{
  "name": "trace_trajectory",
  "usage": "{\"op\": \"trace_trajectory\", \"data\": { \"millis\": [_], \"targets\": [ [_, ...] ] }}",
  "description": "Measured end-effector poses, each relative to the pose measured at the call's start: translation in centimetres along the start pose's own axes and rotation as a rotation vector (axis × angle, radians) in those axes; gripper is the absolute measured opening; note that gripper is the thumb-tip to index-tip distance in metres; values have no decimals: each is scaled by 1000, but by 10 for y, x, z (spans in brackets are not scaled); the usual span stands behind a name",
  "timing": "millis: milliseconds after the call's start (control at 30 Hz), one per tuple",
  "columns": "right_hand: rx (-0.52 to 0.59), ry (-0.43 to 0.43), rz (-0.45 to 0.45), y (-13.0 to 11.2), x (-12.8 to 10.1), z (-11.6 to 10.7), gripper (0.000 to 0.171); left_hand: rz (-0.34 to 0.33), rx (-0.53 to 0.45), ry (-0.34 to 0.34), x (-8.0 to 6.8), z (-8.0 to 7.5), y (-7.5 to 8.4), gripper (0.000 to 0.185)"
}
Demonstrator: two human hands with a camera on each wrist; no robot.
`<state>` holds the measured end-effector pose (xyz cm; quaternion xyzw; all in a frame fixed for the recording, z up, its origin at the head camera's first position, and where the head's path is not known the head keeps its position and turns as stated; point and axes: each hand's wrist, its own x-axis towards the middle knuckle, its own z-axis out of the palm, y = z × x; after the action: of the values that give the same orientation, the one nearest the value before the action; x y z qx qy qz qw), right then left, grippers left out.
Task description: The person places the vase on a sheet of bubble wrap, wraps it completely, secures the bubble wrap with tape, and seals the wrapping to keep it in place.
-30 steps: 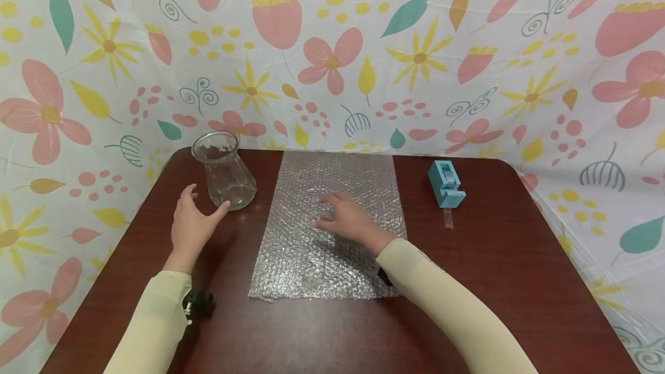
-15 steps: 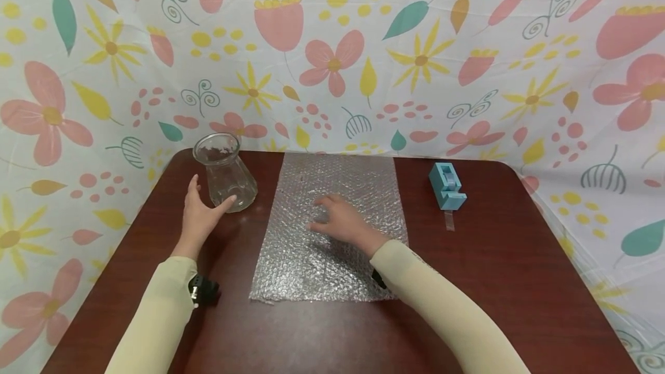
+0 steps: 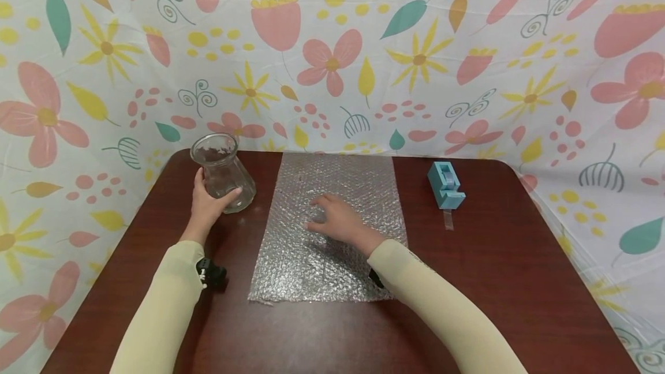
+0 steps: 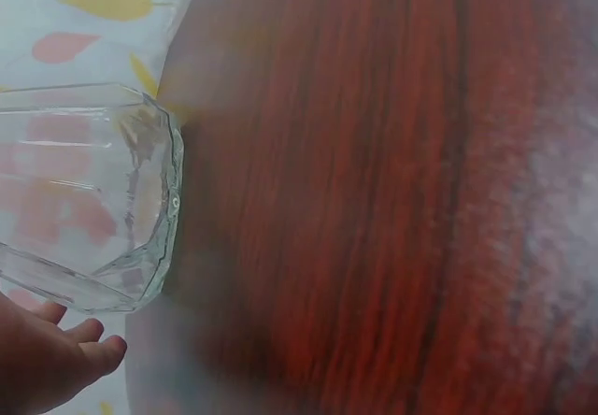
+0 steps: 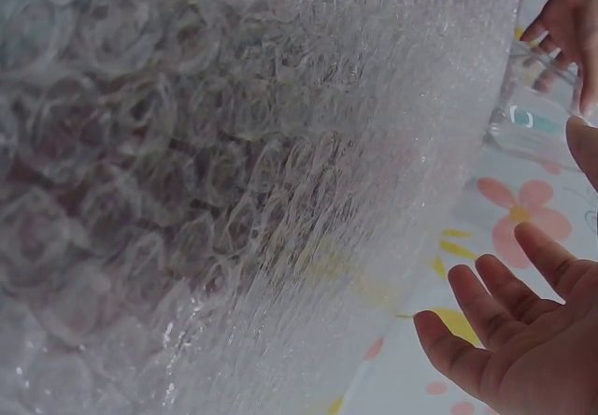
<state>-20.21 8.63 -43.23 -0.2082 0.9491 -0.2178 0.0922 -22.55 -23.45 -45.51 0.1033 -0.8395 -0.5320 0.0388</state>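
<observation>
A clear glass vase (image 3: 231, 175) with a flared rim stands upright at the table's back left. Thumb and fingers spread, my left hand (image 3: 206, 205) reaches around the near and left sides of its body. In the left wrist view, loosely bent fingers (image 4: 98, 354) sit close beside the glass vase (image 4: 84, 191); whether they touch it I cannot tell. My right hand (image 3: 340, 221) hovers over a sheet of bubble wrap (image 3: 291, 264) lying flat, holding nothing. Relaxed, parted fingers (image 5: 486, 307) of it show in the right wrist view.
A light blue tape dispenser (image 3: 447, 184) stands at the back right of the dark red-brown table (image 3: 493, 281), a strip of clear tape (image 3: 449, 221) hanging from its front. Behind the table hangs a flower-printed cloth (image 3: 332, 16).
My left hand has moved forward and to the right, from in front of the vase to around its side. My right hand has drifted slightly left. Vase, bubble wrap and dispenser stay in place.
</observation>
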Motion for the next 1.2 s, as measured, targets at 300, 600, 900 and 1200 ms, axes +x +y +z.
{"op": "trace_trajectory", "data": {
  "millis": [300,600,900,1200],
  "targets": [
    [-7,-16,0,-4,2,1,69,88,-36,-10,11,5,-13,119],
    [6,-16,-18,-6,6,4,67,43,-72,20,10,7,-18,115],
    [24,-19,-33,-7,10,6,68,34,-149,51,11,16,-19,115],
    [31,-18,-45,-6,12,7,65,63,-225,106,13,25,-16,107]
  ]
}}
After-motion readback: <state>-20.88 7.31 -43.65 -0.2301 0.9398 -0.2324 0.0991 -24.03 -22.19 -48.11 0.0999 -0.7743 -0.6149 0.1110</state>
